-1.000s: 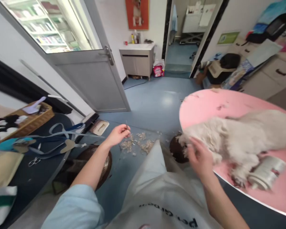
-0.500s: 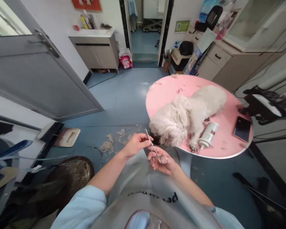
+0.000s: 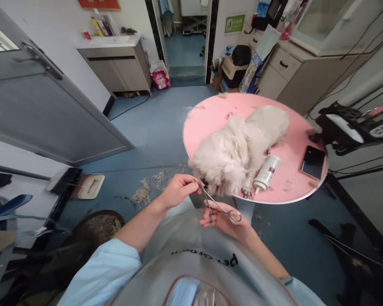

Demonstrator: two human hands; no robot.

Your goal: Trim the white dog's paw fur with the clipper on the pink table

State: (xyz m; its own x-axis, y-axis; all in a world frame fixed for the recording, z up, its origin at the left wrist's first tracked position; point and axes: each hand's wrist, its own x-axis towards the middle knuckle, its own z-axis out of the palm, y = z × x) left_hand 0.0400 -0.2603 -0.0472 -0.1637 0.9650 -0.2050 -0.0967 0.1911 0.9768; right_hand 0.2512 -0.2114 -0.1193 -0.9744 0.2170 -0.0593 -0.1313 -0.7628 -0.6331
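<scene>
Slim metal hemostat (image 3: 215, 201) with two finger rings lies between my hands, its handles spread apart. My right hand (image 3: 225, 217) holds it at the ring end, palm partly turned up and fingers curled. Close to the jaws, the thumb and forefinger of my left hand (image 3: 178, 190) are pinched; anything small between them is hidden. Just beyond, a white fluffy dog (image 3: 234, 146) lies on a round pink table (image 3: 210, 112), head lowered towards me at the near edge. Beside its front paw a white nozzle bottle (image 3: 268, 172) lies on its side.
A dark phone (image 3: 312, 162) lies at the table's right side, near a black clamp-like device (image 3: 354, 127). Cut hair (image 3: 142, 193) litters the floor at left, near a round stool (image 3: 105, 225). A grey door (image 3: 51, 106) stands ajar.
The hemostat's handles have spread wider, with my right hand shifted slightly right. My left hand stays pinched by the jaws. The whole view has shifted, moving the table and dog left and up.
</scene>
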